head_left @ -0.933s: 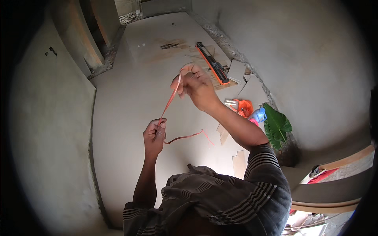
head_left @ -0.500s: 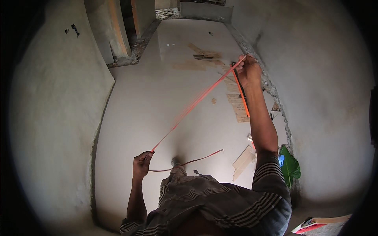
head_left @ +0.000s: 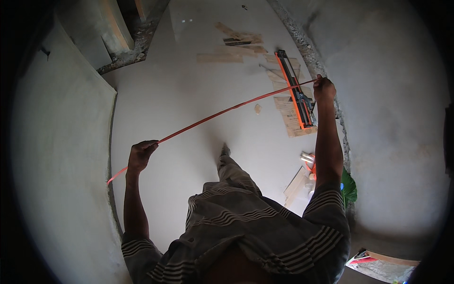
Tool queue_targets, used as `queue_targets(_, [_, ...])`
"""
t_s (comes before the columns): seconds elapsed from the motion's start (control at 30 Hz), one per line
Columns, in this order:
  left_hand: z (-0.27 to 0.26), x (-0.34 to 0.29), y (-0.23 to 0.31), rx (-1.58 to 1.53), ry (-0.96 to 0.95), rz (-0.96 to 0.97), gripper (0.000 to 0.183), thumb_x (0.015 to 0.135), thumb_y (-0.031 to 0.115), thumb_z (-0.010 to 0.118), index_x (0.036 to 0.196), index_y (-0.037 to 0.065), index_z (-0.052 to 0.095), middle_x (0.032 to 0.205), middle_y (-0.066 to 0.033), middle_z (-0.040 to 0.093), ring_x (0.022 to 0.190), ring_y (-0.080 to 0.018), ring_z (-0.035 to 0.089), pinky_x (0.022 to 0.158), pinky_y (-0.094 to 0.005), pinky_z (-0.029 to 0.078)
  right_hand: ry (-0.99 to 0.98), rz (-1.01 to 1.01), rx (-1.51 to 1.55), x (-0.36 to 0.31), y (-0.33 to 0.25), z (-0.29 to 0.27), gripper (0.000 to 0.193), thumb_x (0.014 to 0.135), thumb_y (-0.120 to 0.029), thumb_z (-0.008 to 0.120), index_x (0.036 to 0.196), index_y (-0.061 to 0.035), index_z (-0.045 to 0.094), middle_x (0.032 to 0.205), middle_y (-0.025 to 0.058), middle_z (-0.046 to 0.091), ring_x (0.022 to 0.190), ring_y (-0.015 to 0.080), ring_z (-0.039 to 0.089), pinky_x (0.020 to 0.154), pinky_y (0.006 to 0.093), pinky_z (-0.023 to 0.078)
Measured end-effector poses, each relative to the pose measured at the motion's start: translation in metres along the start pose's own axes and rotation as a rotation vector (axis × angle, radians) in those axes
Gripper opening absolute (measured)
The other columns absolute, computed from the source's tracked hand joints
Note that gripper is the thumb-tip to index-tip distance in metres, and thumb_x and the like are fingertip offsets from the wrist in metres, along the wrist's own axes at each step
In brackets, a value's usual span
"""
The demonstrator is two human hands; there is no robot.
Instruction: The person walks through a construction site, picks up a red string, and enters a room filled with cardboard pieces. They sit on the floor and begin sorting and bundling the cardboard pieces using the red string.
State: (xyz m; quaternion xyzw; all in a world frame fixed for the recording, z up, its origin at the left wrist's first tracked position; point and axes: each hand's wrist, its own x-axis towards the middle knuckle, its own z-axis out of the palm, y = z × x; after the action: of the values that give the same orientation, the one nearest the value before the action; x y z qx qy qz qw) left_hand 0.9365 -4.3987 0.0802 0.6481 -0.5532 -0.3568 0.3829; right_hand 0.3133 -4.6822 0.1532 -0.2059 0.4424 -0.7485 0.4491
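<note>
left hand [head_left: 141, 155]: closed around the orange strap [head_left: 222, 112], low by the left wall, a short tail poking out past the fist.
right hand [head_left: 324, 88]: fist shut on the strap's other end, arm stretched out toward the far wall.
strap: pulled taut in a straight line between the two hands, up in the air above the floor [head_left: 189, 94], touching nothing else.
progress: looks like the strap is fully drawn out and straight; nothing fixed, cut or laid down yet, as far as can be seen.
cutter [head_left: 294, 90]: long orange-and-black tile cutter, lying on flat cardboard [head_left: 288, 111] just under the right hand.
cardboard scraps [head_left: 239, 45]: brown flattened pieces, farther up the floor.
bag [head_left: 349, 187]: green, by the right wall, near small orange and white items too small to tell.
package [head_left: 378, 265]: flat, red and white, lower right edge; print unreadable.
</note>
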Motion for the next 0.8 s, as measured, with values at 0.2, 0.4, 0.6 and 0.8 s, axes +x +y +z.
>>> queue_targets(0.2, [0.007, 0.163, 0.002, 0.343, -0.12, 0.175, 0.018, 0.088, 0.011, 0.07, 0.103, 0.003, 0.072, 0.083, -0.0111, 0.069, 0.074, -0.0159, 0.066, 0.067, -0.0277, 0.052, -0.055, 0.023, 0.021, 0.13, 0.07, 0.041, 0.014, 0.094, -0.003, 0.041, 0.101, 0.0047, 0.05, 0.096, 0.0184, 0.058, 0.068, 0.0204, 0.053, 0.058, 0.0299, 0.044])
queue_targets(0.4, [-0.013, 0.306, 0.012, 0.272, 0.118, -0.109, 0.022, 0.089, 0.019, 0.069, 0.103, 0.002, 0.072, 0.091, -0.0132, 0.073, 0.08, -0.0186, 0.07, 0.071, -0.0301, 0.054, -0.02, -0.199, -0.517, 0.203, 0.139, 0.226, 0.041, 0.097, -0.012, 0.053, 0.133, 0.0006, 0.04, 0.125, 0.0194, 0.05, 0.102, 0.0277, 0.056, 0.076, 0.037, 0.051])
queue_targets(0.6, [-0.018, 0.422, 0.012, 0.19, 0.132, 0.02, 0.019, 0.088, 0.015, 0.07, 0.101, 0.001, 0.072, 0.081, -0.0119, 0.07, 0.068, -0.0179, 0.063, 0.064, -0.03, 0.05, -1.105, -0.659, -0.885, 0.129, 0.262, 0.433, 0.059, 0.089, -0.021, 0.068, 0.141, -0.0064, 0.042, 0.137, 0.0178, 0.048, 0.13, 0.0314, 0.044, 0.107, 0.0413, 0.038])
queue_targets(0.8, [-0.043, 0.564, 0.008, 0.166, -0.069, 0.119, 0.018, 0.088, 0.016, 0.068, 0.098, 0.002, 0.072, 0.089, -0.0138, 0.071, 0.079, -0.0245, 0.069, 0.071, -0.0344, 0.053, -1.997, -0.465, -0.93, 0.063, 0.396, 0.547, 0.052, 0.091, -0.038, 0.063, 0.132, -0.0063, 0.054, 0.129, 0.0161, 0.058, 0.12, 0.0285, 0.055, 0.1, 0.0421, 0.043])
